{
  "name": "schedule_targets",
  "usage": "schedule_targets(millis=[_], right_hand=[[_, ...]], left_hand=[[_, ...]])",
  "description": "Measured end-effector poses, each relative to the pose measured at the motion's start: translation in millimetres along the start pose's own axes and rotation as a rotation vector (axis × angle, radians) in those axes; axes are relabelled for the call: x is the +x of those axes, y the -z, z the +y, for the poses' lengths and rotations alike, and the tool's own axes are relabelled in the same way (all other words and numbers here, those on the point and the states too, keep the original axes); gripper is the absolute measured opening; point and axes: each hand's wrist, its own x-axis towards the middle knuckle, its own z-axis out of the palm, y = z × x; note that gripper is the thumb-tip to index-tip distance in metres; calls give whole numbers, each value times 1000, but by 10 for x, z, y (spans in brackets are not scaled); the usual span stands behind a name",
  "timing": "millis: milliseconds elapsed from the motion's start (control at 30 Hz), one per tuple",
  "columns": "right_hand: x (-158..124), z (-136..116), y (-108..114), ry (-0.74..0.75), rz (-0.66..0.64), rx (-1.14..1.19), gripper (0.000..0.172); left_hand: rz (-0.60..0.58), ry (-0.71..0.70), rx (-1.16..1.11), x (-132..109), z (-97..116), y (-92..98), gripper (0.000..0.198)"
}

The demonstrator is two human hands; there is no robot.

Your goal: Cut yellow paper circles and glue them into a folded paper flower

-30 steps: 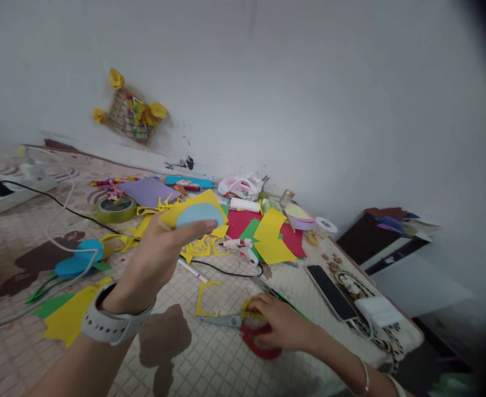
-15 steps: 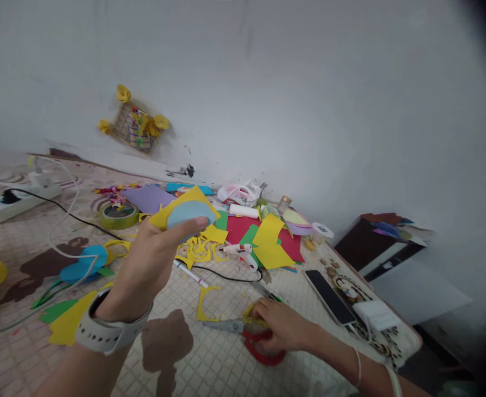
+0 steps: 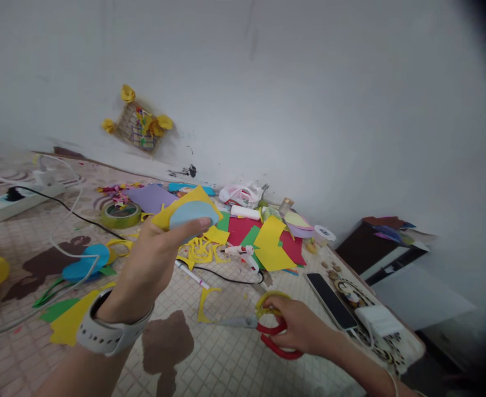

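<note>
My left hand (image 3: 156, 256), wearing a white-banded watch, is closed on a yellow paper sheet (image 3: 199, 196) with a light blue paper circle (image 3: 192, 211) on it. The thumb presses on the circle. Low over the table, my right hand (image 3: 298, 325) grips scissors with red handles (image 3: 282, 348); their blades (image 3: 237, 321) point left. A yellow loop (image 3: 263, 304) shows at the fingers; whether it belongs to these scissors I cannot tell. Near the blade tips lies a yellow paper offcut (image 3: 203, 304).
A glue gun (image 3: 243, 251), marker (image 3: 192, 274), yellow scraps (image 3: 199, 251) and coloured sheets (image 3: 274, 242) lie mid-table. On the right are a phone (image 3: 329, 300) and white box (image 3: 378, 321). Tape (image 3: 121, 216), blue circles (image 3: 86, 263) and a power strip (image 3: 20, 203) are at left.
My right hand and the red-handled scissors have shifted right, and more of the yellow loop shows. My left hand keeps its grip on the paper, nearly still.
</note>
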Motion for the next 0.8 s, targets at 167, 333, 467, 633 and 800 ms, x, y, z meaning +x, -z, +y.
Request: schedule_targets(millis=[167,333,467,633,800], right_hand=[[19,-164,-109,-54,127,565,39],[154,-354,-437,291,317,1131,55],[349,-503,-564,394,351,1176,84],[556,-775,-356,438,455,1116,92],[754,-1140,-28,496,463,1069,82]], left_hand=[[-9,-15,-3,-17,-27,-16,14],[-17,-50,-1,-29,-57,-56,10],[0,-20,1,-32,-74,-70,12],[15,-43,12,-71,-20,-102,12],[109,-106,64,-138,56,-47,18]])
